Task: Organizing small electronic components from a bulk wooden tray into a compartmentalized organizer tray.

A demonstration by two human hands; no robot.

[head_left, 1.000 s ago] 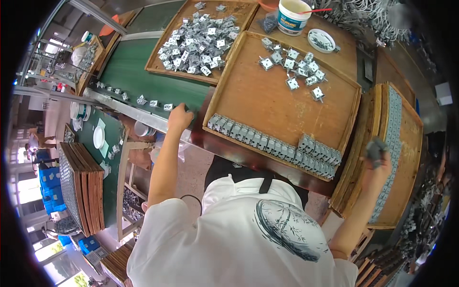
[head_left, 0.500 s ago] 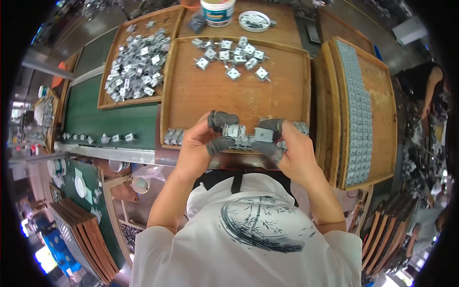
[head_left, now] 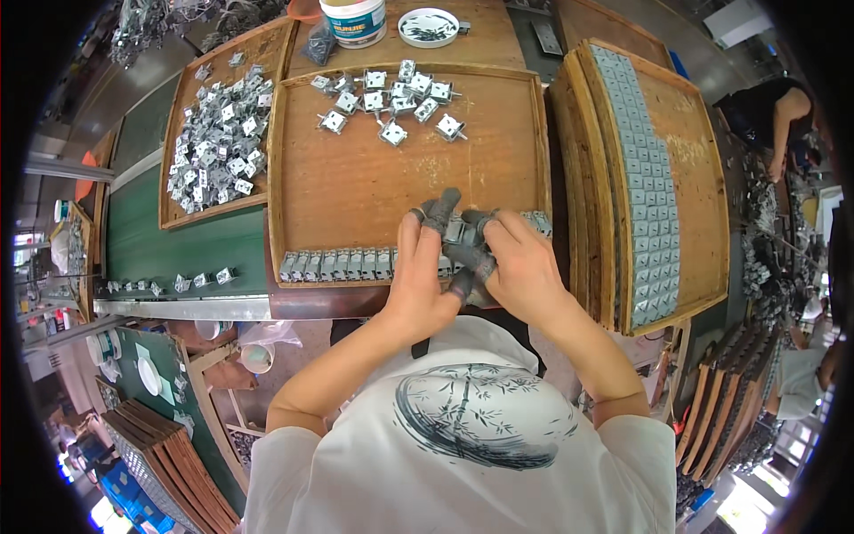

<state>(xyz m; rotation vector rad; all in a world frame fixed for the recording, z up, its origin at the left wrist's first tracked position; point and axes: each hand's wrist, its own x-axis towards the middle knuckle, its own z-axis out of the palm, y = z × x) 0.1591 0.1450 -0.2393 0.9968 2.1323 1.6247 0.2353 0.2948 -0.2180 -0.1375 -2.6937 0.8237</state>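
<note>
Grey coverings wrap the fingertips of my left hand (head_left: 422, 276) and my right hand (head_left: 520, 267). The two hands meet over the near edge of a wooden tray (head_left: 409, 169), closed round a small metal housing (head_left: 458, 233). Fingers hide most of that piece, so how its parts fit together cannot be seen. Below and beside the hands, a row of similar metal housings (head_left: 342, 264) lines the tray's near rim, partly covered by my left hand. Several loose housings with protruding pins (head_left: 391, 133) lie scattered in the far part of the tray.
A heaped tray of metal parts (head_left: 218, 147) stands at left, beside a green surface (head_left: 178, 245) with a few loose parts. At right are stacked wooden trays (head_left: 592, 196), the top one holding neat rows of housings (head_left: 654, 196). A white bucket (head_left: 354, 22) and round dish (head_left: 429, 28) stand behind.
My hands were apart, each with a metal piece; now they have come together over one spot. The left hand moved right, uncovering more of the row. The whole view shifted slightly.
</note>
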